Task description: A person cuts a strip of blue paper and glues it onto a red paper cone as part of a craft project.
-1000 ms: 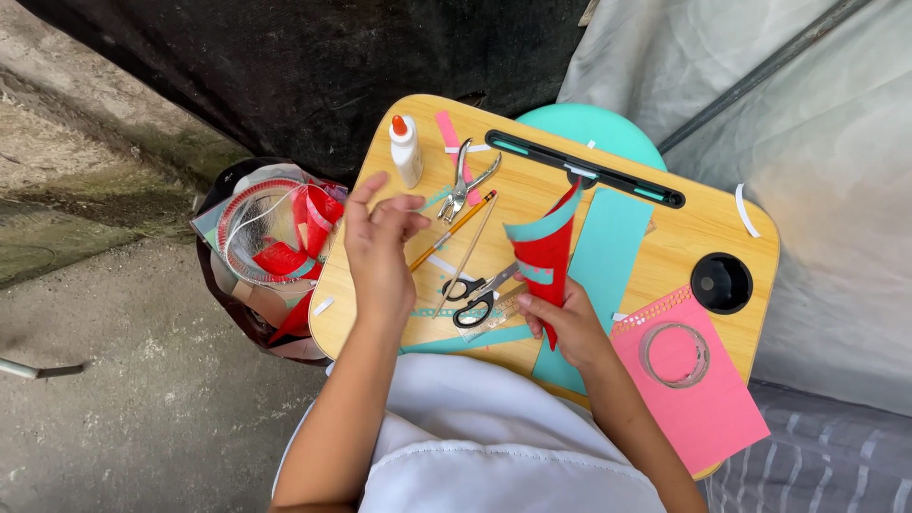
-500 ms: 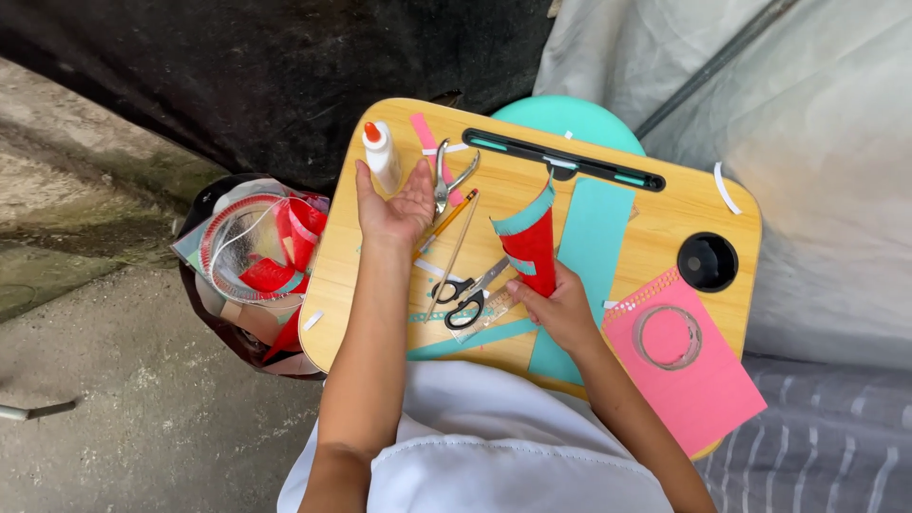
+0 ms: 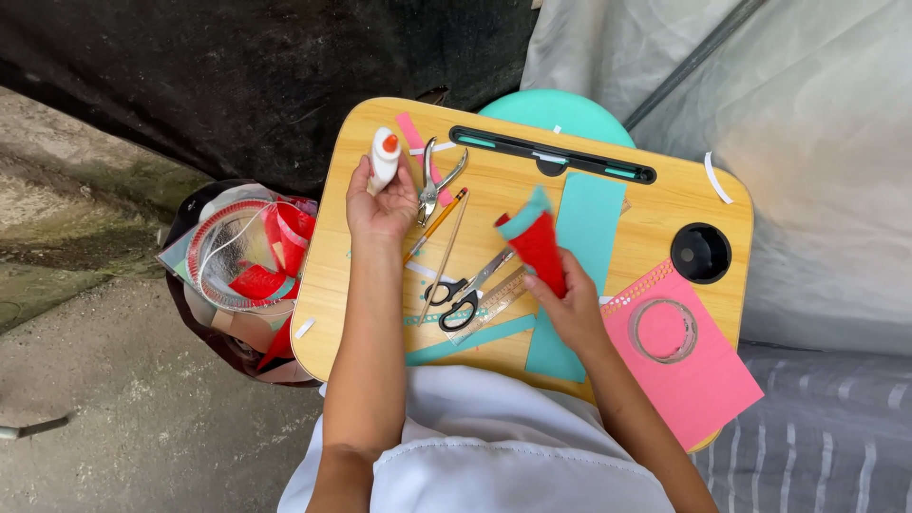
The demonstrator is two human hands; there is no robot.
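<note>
Wooden and pale, the desk (image 3: 665, 204) carried a long teal paper strip (image 3: 581, 247), a pink sheet (image 3: 698, 375) with a clear tape ring (image 3: 663, 330), scissors (image 3: 463, 288) and a pencil (image 3: 435, 226). Left arm reached straight forward, the left hand (image 3: 380, 201) raised at the desk's far left corner, its grip closed around a white glue bottle (image 3: 384, 157) with an orange cap, upright in the fingers. Right hand (image 3: 573, 306) rested over the teal strip, its grip pinching the base of a red paper cone (image 3: 539, 245) that pointed away from the body.

Pink paper (image 3: 698, 375) hides tray corner (image 3: 708, 439).
</note>
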